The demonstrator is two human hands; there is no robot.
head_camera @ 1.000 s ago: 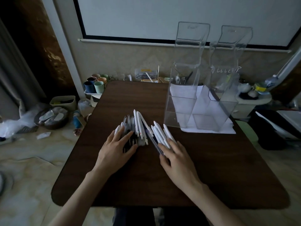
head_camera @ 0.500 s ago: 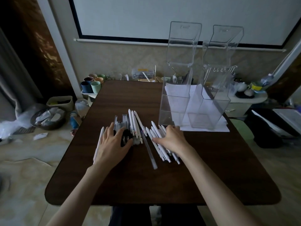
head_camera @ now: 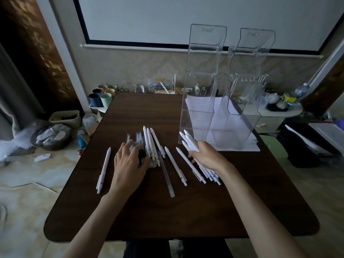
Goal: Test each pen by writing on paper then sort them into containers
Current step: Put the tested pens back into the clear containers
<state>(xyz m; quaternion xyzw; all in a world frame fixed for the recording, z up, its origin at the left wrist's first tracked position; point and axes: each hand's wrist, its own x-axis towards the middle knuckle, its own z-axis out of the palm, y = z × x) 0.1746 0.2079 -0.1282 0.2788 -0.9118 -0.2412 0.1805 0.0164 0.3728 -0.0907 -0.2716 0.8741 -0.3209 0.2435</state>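
Observation:
Several white pens lie on the dark wooden table (head_camera: pixel 186 211). My left hand (head_camera: pixel 128 164) rests flat with straight fingers on a pile of pens (head_camera: pixel 150 146) at the table's middle. My right hand (head_camera: pixel 206 157) grips a bundle of white pens (head_camera: pixel 189 141), whose tips point up and away. Loose pens lie between the hands, among them a grey pen (head_camera: pixel 165 174) and a white pen (head_camera: pixel 176 167). One single white pen (head_camera: pixel 103 170) lies apart at the left. Two tall clear containers (head_camera: pixel 201 108) (head_camera: pixel 243 112) stand on white paper (head_camera: pixel 232 144) at the right rear.
Coloured cups (head_camera: pixel 101 97) stand on a stand beyond the table's left rear corner. A basket (head_camera: pixel 52 135) and a bin (head_camera: pixel 65 118) sit on the floor at the left. A low white side table (head_camera: pixel 279 112) with small items stands at the right.
My right hand has curled round a bundle of white pens and lifted their tips. The pens have been spread wider, with one pen now lying apart at the left.

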